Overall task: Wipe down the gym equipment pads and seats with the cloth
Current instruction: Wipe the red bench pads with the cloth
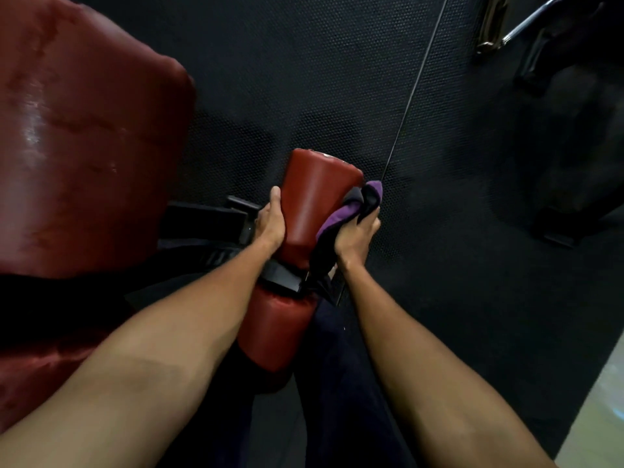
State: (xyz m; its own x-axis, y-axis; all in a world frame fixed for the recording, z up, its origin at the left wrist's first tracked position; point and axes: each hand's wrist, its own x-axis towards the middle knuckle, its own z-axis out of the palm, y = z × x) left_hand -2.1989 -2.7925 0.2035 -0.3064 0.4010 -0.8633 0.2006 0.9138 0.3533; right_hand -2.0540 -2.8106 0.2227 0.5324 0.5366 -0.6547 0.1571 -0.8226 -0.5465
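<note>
Head view shows the left hand [270, 222] gripping the upper red roller pad [312, 204] to steady it while the right hand [354, 236] clutches the purple cloth [341, 214] against its right side, so the wipe seems underway, with the lower roller pad [277, 329] likely next.

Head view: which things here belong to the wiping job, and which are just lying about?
In the job: cloth, gripped by the right hand; upper roller, held by the left hand; lower roller; seat pad.
Lying about: cable; chrome bar; floor mat; machine foot.
</note>
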